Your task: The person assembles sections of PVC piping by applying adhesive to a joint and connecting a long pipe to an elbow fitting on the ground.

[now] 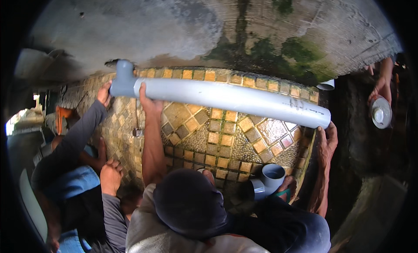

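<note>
My left hand (104,94), in a dark grey sleeve, is closed against the left end of a dark grey tee fitting (125,76). The tee is joined to a long light grey pipe (235,97), its branch pointing away. My right hand (111,176) is low on the left, fingers curled; anything inside them is hidden. A co-worker in a dark cap grips the pipe beside the tee with the left hand (150,105). That person's right hand (326,139) supports the pipe's far right end.
The co-worker's cap (189,203) and shoulders fill the lower middle. Near a sandalled foot stands another grey tee fitting (273,176). A hammer-like tool (137,132) lies on the wet tiles (178,115). At the right, another person's hand holds a round tin (381,113). A stained concrete wall (174,30) runs behind.
</note>
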`<state>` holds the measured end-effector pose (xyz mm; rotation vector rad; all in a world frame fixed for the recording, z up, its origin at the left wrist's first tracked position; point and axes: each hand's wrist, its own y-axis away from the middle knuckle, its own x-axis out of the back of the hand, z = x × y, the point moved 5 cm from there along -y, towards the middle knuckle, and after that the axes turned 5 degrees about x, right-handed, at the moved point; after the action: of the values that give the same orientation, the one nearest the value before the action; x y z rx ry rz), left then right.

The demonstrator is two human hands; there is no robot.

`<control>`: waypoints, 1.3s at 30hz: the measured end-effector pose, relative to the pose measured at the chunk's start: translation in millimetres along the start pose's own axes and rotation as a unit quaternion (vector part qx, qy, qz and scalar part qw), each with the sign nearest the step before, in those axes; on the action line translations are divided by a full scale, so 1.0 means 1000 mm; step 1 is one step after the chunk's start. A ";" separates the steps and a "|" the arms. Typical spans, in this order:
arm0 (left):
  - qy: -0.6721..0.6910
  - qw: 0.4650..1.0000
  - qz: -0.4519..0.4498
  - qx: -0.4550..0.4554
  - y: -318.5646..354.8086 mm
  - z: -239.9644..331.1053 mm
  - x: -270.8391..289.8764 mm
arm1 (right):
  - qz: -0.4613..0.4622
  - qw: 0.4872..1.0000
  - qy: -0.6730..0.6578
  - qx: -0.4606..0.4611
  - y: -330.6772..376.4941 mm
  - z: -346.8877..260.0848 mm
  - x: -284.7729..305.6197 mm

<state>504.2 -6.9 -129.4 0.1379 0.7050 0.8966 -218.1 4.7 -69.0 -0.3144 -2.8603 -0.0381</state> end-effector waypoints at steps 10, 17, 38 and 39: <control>-0.023 0.999 0.011 0.036 0.017 0.001 0.048 | -0.014 0.997 0.068 0.038 -0.025 0.020 0.002; 0.007 0.999 -0.039 0.012 -0.040 -0.008 0.029 | -0.040 0.996 0.057 0.057 -0.099 0.036 -0.024; 0.064 0.996 -0.053 0.018 -0.005 -0.005 0.012 | -0.033 0.998 -0.005 0.060 -0.044 0.008 -0.008; 0.041 0.998 -0.039 0.015 0.007 -0.012 0.005 | -0.035 0.997 0.012 0.072 -0.040 0.010 0.005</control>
<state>493.9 -0.6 -138.5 0.0995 0.7956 0.8216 -234.1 -33.1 -76.9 -0.1831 -2.8299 0.1477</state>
